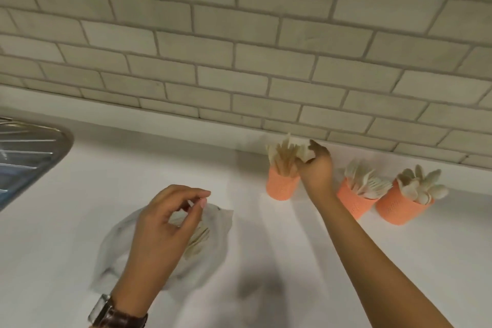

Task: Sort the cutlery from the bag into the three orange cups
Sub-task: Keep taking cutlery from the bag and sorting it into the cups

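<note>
"Progress — how far along is the sorting judged to be?"

"Well advanced, it is judged. All three orange cups are stocked: the near cup point(282, 186), beyond the bag point(119, 247) and closest to it, is filled with long pale handles; the middle cup point(352, 202) and the far cup point(398, 208), farther from the bag, are crowded with pale heads. A small heap of cutlery point(198, 238) is left inside the bag, so more trips are needed."

"And the fingers?"

"The right hand point(318, 168) is curled at the near cup's mouth, and a pale piece point(303, 153) is held there — gripped, not yet let go. The left hand point(159, 226) is raised just over the bag, thumb and forefinger narrowed to a pinch on what seems to be the bag's edge; blur prevents certainty."
</note>
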`<state>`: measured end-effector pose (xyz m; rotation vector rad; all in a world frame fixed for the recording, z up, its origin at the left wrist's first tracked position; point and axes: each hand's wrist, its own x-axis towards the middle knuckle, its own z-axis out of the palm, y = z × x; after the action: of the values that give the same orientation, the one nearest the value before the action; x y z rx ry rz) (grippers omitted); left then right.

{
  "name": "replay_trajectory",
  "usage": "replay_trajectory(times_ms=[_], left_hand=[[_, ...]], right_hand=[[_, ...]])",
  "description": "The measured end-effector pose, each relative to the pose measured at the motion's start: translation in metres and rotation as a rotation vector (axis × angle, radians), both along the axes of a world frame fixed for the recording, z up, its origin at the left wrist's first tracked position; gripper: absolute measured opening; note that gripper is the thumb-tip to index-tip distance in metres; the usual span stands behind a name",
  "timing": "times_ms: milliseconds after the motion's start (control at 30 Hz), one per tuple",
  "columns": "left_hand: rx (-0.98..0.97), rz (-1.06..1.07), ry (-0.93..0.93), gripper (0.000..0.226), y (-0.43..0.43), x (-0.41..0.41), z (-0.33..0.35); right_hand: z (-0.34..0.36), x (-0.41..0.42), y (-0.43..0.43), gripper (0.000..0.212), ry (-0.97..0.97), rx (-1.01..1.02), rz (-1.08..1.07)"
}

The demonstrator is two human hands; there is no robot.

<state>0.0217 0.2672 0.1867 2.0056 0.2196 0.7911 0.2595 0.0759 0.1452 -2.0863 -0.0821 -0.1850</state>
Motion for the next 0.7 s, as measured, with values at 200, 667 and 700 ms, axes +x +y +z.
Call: replay_trajectory(times_ms=[200, 667, 700], left_hand=[[0.35, 0.283, 0.218, 0.019, 0.069, -0.043, -0.027], [0.115, -0.006, 0.516, 0.062, 0.097, -0.057, -0.055], [0.126, -0.037, 0.505, 0.064, 0.098, -0.055, -0.051]], right_hand=[[0.03, -0.067, 0.021, 0.03, -0.139, 0.118, 0.192], [-0.06, -0.164, 0.172, 0.07, 0.093, -0.885, 0.924], [-0.064, -0.16, 0.178, 0.074, 0.119, -0.995, 0.895]])
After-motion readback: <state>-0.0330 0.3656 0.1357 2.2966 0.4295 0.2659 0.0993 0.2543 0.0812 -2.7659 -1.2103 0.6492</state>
